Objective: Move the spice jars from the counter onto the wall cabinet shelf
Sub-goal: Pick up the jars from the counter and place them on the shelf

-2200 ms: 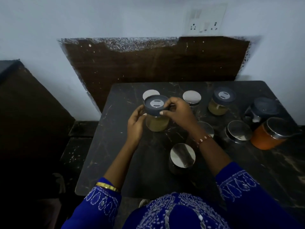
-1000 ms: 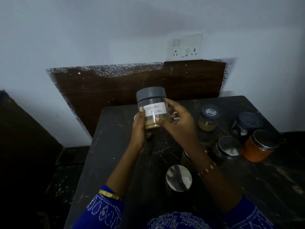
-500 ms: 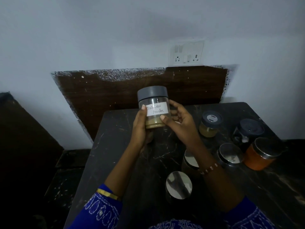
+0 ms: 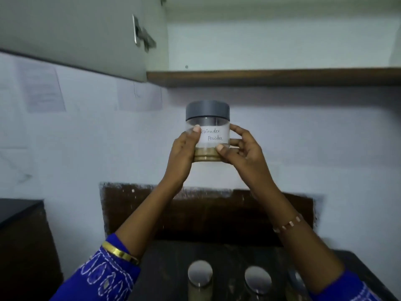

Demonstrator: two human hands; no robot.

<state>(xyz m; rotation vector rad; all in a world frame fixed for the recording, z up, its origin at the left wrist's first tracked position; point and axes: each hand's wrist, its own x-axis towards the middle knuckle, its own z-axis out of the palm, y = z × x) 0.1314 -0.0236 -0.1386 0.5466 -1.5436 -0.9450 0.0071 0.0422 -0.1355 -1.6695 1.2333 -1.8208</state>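
A clear spice jar (image 4: pixel 207 122) with a grey lid, a white label reading "Coriander Powder" and a little brownish powder at the bottom is held upright in the air against the white wall. My left hand (image 4: pixel 183 149) grips its left side and my right hand (image 4: pixel 240 148) its right side and base. The jar hangs below the brown front edge of the wall cabinet shelf (image 4: pixel 271 77), whose inside is open and white. Two steel-lidded jars (image 4: pixel 200 274) (image 4: pixel 257 280) stand on the dark counter (image 4: pixel 169 268) at the bottom; a third, grey-lidded jar (image 4: pixel 296 281) shows partly behind my right forearm.
An open grey cabinet door (image 4: pixel 86 33) with a metal handle hangs at the upper left. A dark brown backsplash panel (image 4: pixel 208 213) runs behind the counter. Paper sheets (image 4: pixel 41 90) are stuck on the wall at left. A dark surface (image 4: pixel 19 211) sits at the far left.
Both hands have lifted the coriander jar from just above the counter to well up the wall, near the shelf. The view has tilted upward, bringing the cabinet into sight.
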